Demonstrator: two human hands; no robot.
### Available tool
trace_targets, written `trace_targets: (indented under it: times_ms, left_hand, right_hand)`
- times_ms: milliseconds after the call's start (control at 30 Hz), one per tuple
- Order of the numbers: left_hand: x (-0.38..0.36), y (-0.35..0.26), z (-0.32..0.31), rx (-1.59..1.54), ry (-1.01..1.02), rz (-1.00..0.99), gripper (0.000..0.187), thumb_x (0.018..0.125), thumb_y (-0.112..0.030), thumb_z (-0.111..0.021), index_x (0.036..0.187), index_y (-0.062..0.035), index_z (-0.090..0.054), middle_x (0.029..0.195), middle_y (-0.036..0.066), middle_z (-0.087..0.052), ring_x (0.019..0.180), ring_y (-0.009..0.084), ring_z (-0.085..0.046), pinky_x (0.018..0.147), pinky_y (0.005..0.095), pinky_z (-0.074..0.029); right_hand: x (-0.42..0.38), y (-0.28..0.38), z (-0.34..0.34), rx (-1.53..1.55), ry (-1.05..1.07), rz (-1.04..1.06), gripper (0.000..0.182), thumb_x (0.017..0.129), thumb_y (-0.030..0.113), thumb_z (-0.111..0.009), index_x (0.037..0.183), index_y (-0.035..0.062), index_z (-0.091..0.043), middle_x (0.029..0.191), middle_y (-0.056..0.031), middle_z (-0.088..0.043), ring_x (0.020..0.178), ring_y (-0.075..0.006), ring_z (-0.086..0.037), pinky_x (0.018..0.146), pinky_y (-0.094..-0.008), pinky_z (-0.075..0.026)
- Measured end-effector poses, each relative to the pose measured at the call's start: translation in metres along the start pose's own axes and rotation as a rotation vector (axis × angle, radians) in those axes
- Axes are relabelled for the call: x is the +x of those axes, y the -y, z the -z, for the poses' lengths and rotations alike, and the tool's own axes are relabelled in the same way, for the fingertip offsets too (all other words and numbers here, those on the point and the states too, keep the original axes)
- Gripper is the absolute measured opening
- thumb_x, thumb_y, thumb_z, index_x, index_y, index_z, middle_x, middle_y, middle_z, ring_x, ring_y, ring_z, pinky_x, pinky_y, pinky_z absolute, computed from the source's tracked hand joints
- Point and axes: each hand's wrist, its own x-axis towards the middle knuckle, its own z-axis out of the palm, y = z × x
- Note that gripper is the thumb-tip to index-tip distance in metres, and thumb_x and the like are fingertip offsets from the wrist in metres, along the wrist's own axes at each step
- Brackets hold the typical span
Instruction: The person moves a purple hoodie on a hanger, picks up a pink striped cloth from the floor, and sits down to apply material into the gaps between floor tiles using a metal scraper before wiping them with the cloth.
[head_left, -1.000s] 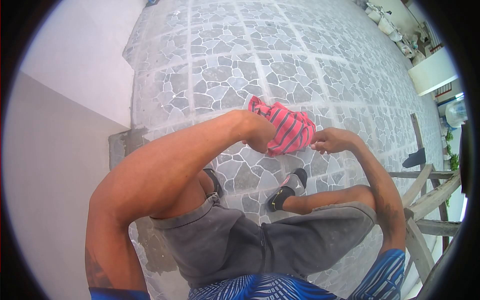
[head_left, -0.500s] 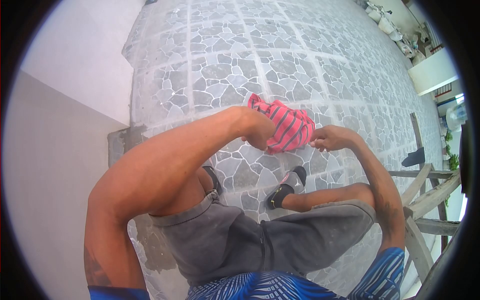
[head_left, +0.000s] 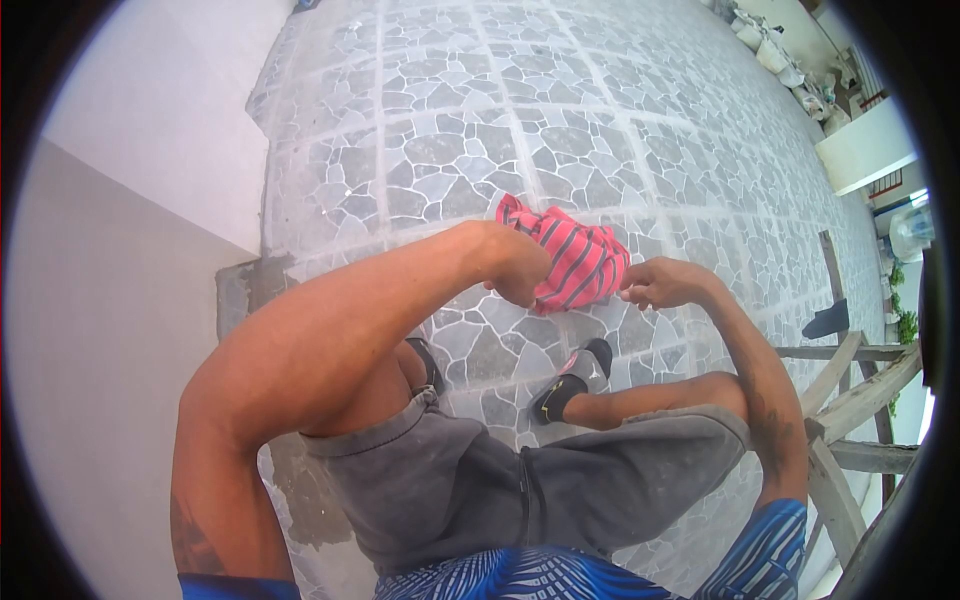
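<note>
A pink-red cloth with dark stripes, bunched up, is stretched between my two hands low over the stone-patterned floor. My left hand is closed on the cloth's left side, its fingers curled under and partly hidden by the back of the hand. At the right edge, my right hand pinches the fabric between thumb and forefinger, the other fingers loosely bent. My shod foot rests on the floor just below the cloth.
A pale wall runs along my left. To my right stands a rough wooden frame, with a dark cloth hanging on it. Several whitish sacks lie along the far right edge.
Almost nothing differs. The cloth and both hands appear slightly lower in view, and the hands keep the same hold.
</note>
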Motion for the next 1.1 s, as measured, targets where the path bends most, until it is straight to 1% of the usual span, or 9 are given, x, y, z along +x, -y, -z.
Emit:
trace_targets:
  times_ms: [400,433,500,900,1100]
  left_hand:
    - [0.001,0.002,-0.001,0.005,-0.006,-0.008,0.031,0.087,-0.025,-0.060,0.089,0.0034,-0.073,0.079,0.016,-0.071,0.072,0.0285,-0.070,0.066,0.0427,-0.053]
    - [-0.002,-0.002,0.004,-0.009,0.055,0.029,0.033,0.088,-0.028,-0.061,0.102,0.0011,-0.069,0.093,0.017,-0.070,0.086,0.0306,-0.067,0.076,0.0434,-0.052]
    - [-0.008,-0.011,0.015,-0.037,0.179,0.101,0.047,0.092,-0.033,-0.063,0.129,-0.0036,-0.062,0.122,0.018,-0.067,0.115,0.0349,-0.063,0.097,0.0448,-0.050]
    - [-0.009,-0.012,0.016,-0.029,0.181,0.107,0.048,0.092,-0.033,-0.063,0.129,-0.0030,-0.062,0.121,0.019,-0.067,0.115,0.0347,-0.063,0.097,0.0450,-0.049]
    - [-0.010,-0.012,0.016,-0.023,0.183,0.106,0.048,0.092,-0.033,-0.063,0.129,-0.0032,-0.062,0.121,0.019,-0.067,0.115,0.0347,-0.063,0.097,0.0450,-0.050]
  right_hand:
    - [0.002,-0.001,0.000,-0.010,0.004,0.007,0.032,0.098,0.027,-0.057,0.119,0.0049,-0.067,0.094,-0.0082,-0.070,0.086,-0.0173,-0.069,0.074,-0.0340,-0.056]
    - [0.001,0.000,0.000,-0.010,0.005,0.009,0.032,0.098,0.028,-0.058,0.119,0.0049,-0.067,0.094,-0.0083,-0.070,0.086,-0.0173,-0.069,0.074,-0.0340,-0.056]
    - [0.001,0.000,0.001,-0.010,0.005,0.013,0.032,0.098,0.028,-0.058,0.118,0.0049,-0.067,0.094,-0.0084,-0.070,0.086,-0.0173,-0.069,0.074,-0.0341,-0.056]
    - [0.002,-0.002,0.000,-0.007,-0.001,0.005,0.033,0.099,0.028,-0.057,0.121,0.0053,-0.066,0.098,-0.0085,-0.070,0.088,-0.0176,-0.069,0.075,-0.0343,-0.057]
    - [-0.001,0.001,0.001,-0.010,-0.006,0.014,0.031,0.099,0.027,-0.056,0.118,0.0055,-0.067,0.094,-0.0090,-0.070,0.086,-0.0176,-0.069,0.075,-0.0341,-0.056]
